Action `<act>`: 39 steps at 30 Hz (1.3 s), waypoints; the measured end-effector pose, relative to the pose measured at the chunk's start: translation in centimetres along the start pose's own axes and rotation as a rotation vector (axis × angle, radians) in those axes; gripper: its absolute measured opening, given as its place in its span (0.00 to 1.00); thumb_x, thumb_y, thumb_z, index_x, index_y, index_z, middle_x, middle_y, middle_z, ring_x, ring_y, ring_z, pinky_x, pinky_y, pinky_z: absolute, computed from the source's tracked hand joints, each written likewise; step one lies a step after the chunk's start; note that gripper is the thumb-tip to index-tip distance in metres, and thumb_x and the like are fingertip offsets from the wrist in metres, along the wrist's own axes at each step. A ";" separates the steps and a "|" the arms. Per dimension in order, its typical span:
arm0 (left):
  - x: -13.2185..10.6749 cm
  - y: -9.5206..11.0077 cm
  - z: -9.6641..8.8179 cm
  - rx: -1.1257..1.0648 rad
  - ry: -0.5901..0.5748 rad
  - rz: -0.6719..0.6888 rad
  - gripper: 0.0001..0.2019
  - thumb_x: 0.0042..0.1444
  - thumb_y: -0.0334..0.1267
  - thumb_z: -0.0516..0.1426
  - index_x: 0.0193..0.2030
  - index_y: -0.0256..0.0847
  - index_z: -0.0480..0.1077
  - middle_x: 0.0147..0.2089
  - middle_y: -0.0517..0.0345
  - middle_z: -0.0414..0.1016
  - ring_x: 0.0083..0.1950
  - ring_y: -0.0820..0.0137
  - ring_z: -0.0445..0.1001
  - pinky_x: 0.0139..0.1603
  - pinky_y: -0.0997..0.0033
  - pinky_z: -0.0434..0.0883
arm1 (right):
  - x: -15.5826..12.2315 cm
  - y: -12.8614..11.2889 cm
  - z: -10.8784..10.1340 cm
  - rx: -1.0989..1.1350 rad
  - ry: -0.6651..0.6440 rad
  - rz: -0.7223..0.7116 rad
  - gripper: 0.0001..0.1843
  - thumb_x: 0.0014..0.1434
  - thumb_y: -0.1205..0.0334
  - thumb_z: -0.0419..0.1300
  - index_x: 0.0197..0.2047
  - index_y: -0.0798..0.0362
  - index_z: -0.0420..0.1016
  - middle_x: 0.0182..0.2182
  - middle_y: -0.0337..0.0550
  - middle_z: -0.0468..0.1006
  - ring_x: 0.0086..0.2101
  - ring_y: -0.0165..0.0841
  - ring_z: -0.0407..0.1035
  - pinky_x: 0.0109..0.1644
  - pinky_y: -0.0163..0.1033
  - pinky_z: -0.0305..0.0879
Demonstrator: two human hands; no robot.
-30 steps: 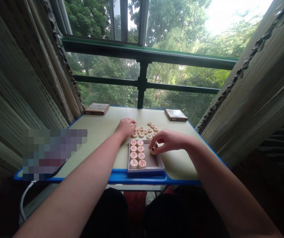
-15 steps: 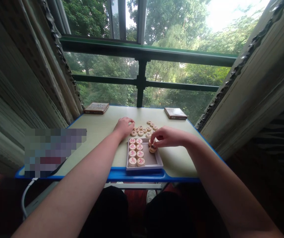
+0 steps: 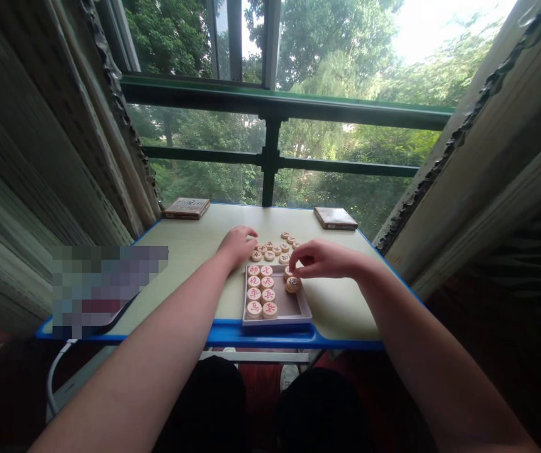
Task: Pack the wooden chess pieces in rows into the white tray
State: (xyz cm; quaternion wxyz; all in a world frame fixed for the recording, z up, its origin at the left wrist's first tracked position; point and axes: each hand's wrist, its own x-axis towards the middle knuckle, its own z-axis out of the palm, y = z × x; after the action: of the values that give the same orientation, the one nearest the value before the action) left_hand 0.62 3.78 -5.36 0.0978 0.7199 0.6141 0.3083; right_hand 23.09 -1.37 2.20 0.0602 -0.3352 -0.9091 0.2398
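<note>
A shallow white box (image 3: 304, 306) holds xiangqi pieces at the table's front. Red-marked pieces (image 3: 254, 294) fill two columns on its left side. To their right, a dark-marked xiangqi piece (image 3: 292, 284) sits near the box's right wall, partly in front of another. Just above these two is my right hand (image 3: 322, 259), thumb and finger bent and apart, holding nothing I can see. Loose xiangqi pieces (image 3: 269, 255) lie behind the box. My left hand (image 3: 237, 245) rests on the table at their left edge, fingers loosely bent and apart.
Two flat boxes (image 3: 186, 208) (image 3: 335, 218) lie at the table's far corners. A blurred-out device (image 3: 110, 292) with a white cable (image 3: 52, 377) is at the left. The pale table (image 3: 180, 251) has a blue edge and meets a window with green rails (image 3: 270, 151); curtains hang on both sides.
My right hand has let go of the dark-marked piece, which now lies flat in the box, and its fingers have lifted slightly. My left hand has stayed in about the same place.
</note>
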 end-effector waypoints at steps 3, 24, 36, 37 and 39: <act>0.1 -0.3 -0.2 -0.072 -0.067 -0.056 0.16 0.47 0.32 0.53 0.43 0.37 0.74 0.44 0.52 0.77 0.44 0.66 0.73 0.48 0.70 0.69 | 0.4 0.6 0.1 0.019 0.142 0.034 0.11 0.51 0.60 0.56 0.33 0.58 0.77 0.20 0.36 0.64 0.23 0.24 0.54 0.26 0.32 0.49; -1.1 0.2 -2.1 -0.192 -0.281 0.011 0.22 0.41 0.25 0.52 0.43 0.42 0.74 0.52 0.55 0.73 0.55 0.65 0.69 0.57 0.69 0.63 | 1.8 5.5 1.0 0.437 0.372 0.238 0.15 0.47 0.55 0.60 0.33 0.58 0.77 0.30 0.44 0.76 0.29 0.29 0.64 0.34 0.35 0.59; -1.0 0.1 -2.1 -0.433 -0.342 -0.094 0.27 0.36 0.25 0.50 0.46 0.40 0.72 0.53 0.52 0.72 0.56 0.62 0.68 0.55 0.63 0.66 | 2.0 6.0 1.2 0.001 0.392 0.175 0.09 0.50 0.68 0.57 0.33 0.55 0.79 0.32 0.45 0.70 0.35 0.33 0.64 0.41 0.37 0.60; -0.9 0.1 -1.9 -0.462 -0.334 -0.093 0.26 0.36 0.26 0.50 0.46 0.40 0.72 0.53 0.51 0.72 0.56 0.62 0.68 0.54 0.64 0.67 | 2.0 5.9 1.3 0.003 0.374 0.165 0.10 0.49 0.68 0.58 0.35 0.55 0.79 0.33 0.45 0.71 0.36 0.34 0.64 0.42 0.38 0.60; -0.8 0.4 -1.4 -0.489 -0.321 -0.071 0.24 0.37 0.26 0.49 0.43 0.40 0.74 0.54 0.52 0.71 0.57 0.62 0.67 0.55 0.65 0.66 | 2.1 5.7 1.4 0.005 0.348 0.151 0.12 0.48 0.68 0.59 0.38 0.53 0.79 0.35 0.45 0.71 0.37 0.34 0.64 0.43 0.38 0.61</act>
State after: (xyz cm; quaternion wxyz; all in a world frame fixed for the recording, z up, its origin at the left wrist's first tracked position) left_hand 0.10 2.56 -4.30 0.3751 0.6924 0.5232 0.3257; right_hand 24.39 3.19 -1.90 0.1992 -0.4385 -0.8568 0.1844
